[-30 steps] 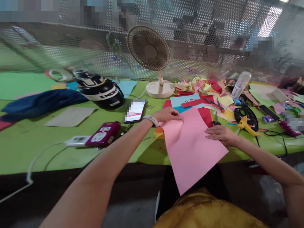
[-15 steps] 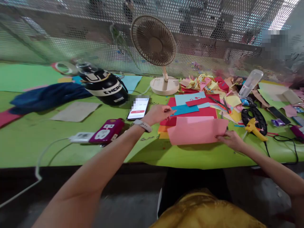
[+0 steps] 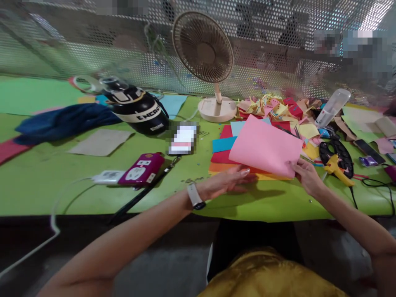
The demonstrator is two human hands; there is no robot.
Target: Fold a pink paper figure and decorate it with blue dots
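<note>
My right hand (image 3: 306, 175) pinches the near right corner of a pink paper sheet (image 3: 266, 144), which is lifted and slightly bent above a stack of coloured paper. Below the sheet's left side, my left hand (image 3: 227, 181) reaches in with its fingers stretched out, holding nothing. Red paper (image 3: 221, 156), a blue piece (image 3: 223, 144) and orange paper (image 3: 218, 167) stick out from under the pink sheet on the left. Scissors behind the sheet are mostly hidden. A yellow glue gun (image 3: 338, 170) lies right of my right hand, by a black palette-like tray (image 3: 346, 152).
A desk fan (image 3: 218, 109) stands at the back, beside a heap of paper scraps (image 3: 269, 105). To the left are a phone (image 3: 183, 140), a purple power strip (image 3: 142, 169), a black bottle (image 3: 139, 109) and dark blue cloth (image 3: 62, 121). A clear bottle (image 3: 334, 107) leans at right.
My left hand has moved from the blue paper toward the table's front edge, its fingers now stretched out. The pink sheet has been raised and turned in my right hand, covering more of the stack.
</note>
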